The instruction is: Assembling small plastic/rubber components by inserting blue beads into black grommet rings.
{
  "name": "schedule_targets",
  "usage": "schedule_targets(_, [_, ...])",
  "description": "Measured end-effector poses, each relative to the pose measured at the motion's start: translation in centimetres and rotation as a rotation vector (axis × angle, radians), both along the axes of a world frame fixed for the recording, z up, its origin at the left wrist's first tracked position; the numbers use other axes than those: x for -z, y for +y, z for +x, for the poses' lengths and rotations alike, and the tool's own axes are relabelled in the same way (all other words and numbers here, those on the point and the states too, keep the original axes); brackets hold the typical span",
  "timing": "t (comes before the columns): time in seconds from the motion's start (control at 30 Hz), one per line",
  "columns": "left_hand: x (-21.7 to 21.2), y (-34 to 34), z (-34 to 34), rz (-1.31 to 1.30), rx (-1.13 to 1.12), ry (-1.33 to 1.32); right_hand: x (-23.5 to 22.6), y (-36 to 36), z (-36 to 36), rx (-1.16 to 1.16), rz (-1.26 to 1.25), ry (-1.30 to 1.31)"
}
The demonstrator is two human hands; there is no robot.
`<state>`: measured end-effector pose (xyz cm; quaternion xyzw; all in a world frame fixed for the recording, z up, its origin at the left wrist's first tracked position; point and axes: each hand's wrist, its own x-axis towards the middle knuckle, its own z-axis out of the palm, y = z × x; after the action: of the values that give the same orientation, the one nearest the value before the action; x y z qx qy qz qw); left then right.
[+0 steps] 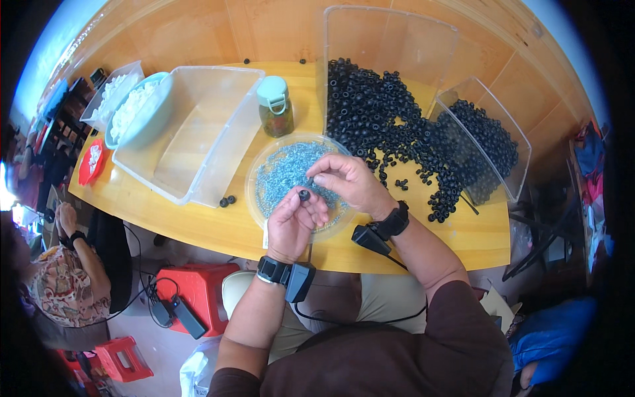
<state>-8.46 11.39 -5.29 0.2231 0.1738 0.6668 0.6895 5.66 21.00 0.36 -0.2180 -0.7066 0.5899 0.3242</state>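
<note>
My left hand [296,221] is turned palm up over the near side of a round clear tray. Between its thumb and fingers sits a small black ring-shaped piece [304,195] with a hole in its middle. Just beyond it, my right hand [354,183] pinches thumb and forefinger together above the tray; what lies in the pinch, if anything, is too small to name. Many tiny translucent blue pieces [281,165] cover the floor of the round tray [253,206]. To the right spreads a large heap of black ring-shaped pieces [370,106].
Left stand a clear plastic bin [198,132], a pale green basin [165,89] of white pieces, and a red dish [83,173]. A teal-lidded bottle [274,112] is behind the tray. Another clear bin [522,165] lies right. A person [73,278] sits at left, near a red stool [208,284].
</note>
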Motion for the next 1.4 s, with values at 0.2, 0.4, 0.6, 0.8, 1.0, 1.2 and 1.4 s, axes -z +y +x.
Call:
schedule_targets(0.2, [0.2, 0.0, -0.1, 0.023, 0.021, -0.019, 0.2, 0.1, 0.1, -0.019, -0.073, 0.001])
schedule_targets(0.4, [0.0, 0.0, 0.0, 0.006, 0.018, -0.016, 0.3, 0.1, 0.0, -0.013, -0.083, 0.022])
schedule_targets(0.6, [0.1, 0.0, 0.0, 0.017, 0.017, -0.001, 1.0, -0.2, -0.3, -0.023, -0.059, 0.031])
schedule_targets(0.8, [0.2, -0.1, 0.1, -0.011, 0.004, 0.007, 1.2, -0.1, -0.2, -0.056, -0.104, 0.029])
schedule_targets(1.0, [0.3, 0.0, 0.1, -0.002, 0.005, 0.000, 0.9, -0.2, -0.1, -0.067, -0.147, 0.028])
schedule_targets(1.2, [0.1, 0.0, 0.1, -0.004, 0.007, 0.022, 0.5, -0.5, -0.2, 0.033, -0.049, 0.034])
schedule_targets(1.4, [-0.3, 0.0, 0.1, -0.015, -0.005, 0.020, 0.4, -0.6, -0.2, 0.057, 0.068, 0.050])
